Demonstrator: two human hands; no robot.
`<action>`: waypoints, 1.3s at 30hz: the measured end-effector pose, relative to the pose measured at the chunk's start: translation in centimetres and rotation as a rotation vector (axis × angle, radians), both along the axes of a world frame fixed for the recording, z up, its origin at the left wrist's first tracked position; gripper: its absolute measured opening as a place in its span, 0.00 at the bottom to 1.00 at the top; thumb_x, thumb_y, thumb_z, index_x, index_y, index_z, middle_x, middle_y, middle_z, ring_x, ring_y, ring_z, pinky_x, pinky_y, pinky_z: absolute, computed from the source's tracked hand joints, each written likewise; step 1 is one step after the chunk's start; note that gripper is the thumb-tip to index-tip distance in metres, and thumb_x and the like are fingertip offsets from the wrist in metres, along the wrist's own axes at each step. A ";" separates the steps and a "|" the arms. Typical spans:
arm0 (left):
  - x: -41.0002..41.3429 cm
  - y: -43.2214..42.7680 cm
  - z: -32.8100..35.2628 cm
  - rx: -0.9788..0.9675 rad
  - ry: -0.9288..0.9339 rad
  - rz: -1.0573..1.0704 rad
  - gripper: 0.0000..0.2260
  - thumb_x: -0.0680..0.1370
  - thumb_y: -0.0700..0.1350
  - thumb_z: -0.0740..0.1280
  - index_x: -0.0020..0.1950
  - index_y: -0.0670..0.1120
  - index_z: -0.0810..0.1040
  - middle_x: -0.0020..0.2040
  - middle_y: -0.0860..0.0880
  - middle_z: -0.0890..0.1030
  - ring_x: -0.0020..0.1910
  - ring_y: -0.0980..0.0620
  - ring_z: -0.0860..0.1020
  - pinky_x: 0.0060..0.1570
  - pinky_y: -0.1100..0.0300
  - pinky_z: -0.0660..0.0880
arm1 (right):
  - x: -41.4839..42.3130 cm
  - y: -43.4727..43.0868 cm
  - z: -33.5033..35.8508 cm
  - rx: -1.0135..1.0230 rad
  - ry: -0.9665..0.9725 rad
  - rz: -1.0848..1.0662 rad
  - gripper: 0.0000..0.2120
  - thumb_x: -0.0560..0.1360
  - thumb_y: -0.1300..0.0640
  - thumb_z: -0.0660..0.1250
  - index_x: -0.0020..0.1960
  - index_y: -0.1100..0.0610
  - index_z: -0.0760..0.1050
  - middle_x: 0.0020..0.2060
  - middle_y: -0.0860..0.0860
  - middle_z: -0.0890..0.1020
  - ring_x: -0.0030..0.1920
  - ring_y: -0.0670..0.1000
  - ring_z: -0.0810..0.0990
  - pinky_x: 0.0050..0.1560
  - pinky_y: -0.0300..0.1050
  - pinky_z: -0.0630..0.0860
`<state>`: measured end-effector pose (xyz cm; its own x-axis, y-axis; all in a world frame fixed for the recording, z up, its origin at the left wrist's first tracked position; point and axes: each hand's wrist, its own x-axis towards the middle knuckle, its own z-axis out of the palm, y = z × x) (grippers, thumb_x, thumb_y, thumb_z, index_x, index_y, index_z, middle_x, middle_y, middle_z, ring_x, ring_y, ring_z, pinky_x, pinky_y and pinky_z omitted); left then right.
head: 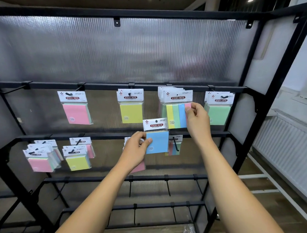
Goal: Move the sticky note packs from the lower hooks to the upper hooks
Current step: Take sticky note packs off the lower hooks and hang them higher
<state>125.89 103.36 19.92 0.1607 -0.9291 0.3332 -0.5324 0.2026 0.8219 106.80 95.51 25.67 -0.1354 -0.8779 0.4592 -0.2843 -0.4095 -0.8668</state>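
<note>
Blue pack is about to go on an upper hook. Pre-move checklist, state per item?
1. Left hand grips the blue pack by its left edge: ok.
2. Blue pack off the lower hooks, held up between the rails: ok.
3. Its hang hole level with an upper hook: not ok, it sits below the upper rail.
4. Right hand free to help: not ok, it pinches the striped pack hanging on an upper hook.
5. Striped pack fully seated on its hook: cannot tell.
6. A bare hook available: ok, the far-left upper hook holds nothing.
</note>
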 end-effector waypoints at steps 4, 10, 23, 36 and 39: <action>-0.1 0.0 0.1 -0.001 -0.002 -0.011 0.04 0.81 0.44 0.64 0.50 0.45 0.77 0.45 0.52 0.76 0.35 0.67 0.72 0.34 0.73 0.68 | 0.1 -0.5 -0.3 0.018 0.016 0.004 0.13 0.82 0.54 0.59 0.62 0.57 0.75 0.51 0.49 0.82 0.53 0.50 0.79 0.49 0.41 0.74; 0.0 0.0 0.1 -0.003 -0.001 -0.013 0.04 0.81 0.44 0.63 0.50 0.46 0.76 0.45 0.52 0.76 0.35 0.68 0.72 0.33 0.73 0.67 | 0.2 -0.7 -0.2 0.013 0.008 0.014 0.13 0.82 0.54 0.59 0.62 0.57 0.75 0.51 0.50 0.82 0.52 0.50 0.79 0.49 0.41 0.74; -0.3 0.0 -0.1 -0.004 -0.009 0.009 0.04 0.81 0.44 0.63 0.51 0.45 0.76 0.46 0.52 0.76 0.37 0.64 0.72 0.34 0.74 0.68 | 0.6 -1.3 -0.1 0.026 0.059 -0.053 0.11 0.81 0.53 0.60 0.58 0.58 0.76 0.39 0.43 0.77 0.45 0.50 0.77 0.47 0.45 0.73; 0.1 1.5 -2.8 0.042 -0.005 0.108 0.06 0.80 0.43 0.64 0.49 0.41 0.76 0.43 0.50 0.76 0.37 0.57 0.71 0.32 0.69 0.68 | 1.0 0.2 -3.9 0.160 0.218 0.024 0.08 0.80 0.53 0.64 0.52 0.58 0.75 0.40 0.49 0.79 0.38 0.45 0.75 0.36 0.36 0.70; 0.2 2.4 -3.3 0.052 0.021 0.134 0.05 0.80 0.44 0.64 0.49 0.42 0.76 0.41 0.52 0.75 0.35 0.58 0.71 0.33 0.66 0.67 | 1.2 0.9 -6.0 0.244 0.417 0.094 0.08 0.79 0.54 0.63 0.51 0.57 0.78 0.42 0.50 0.81 0.44 0.51 0.79 0.46 0.45 0.75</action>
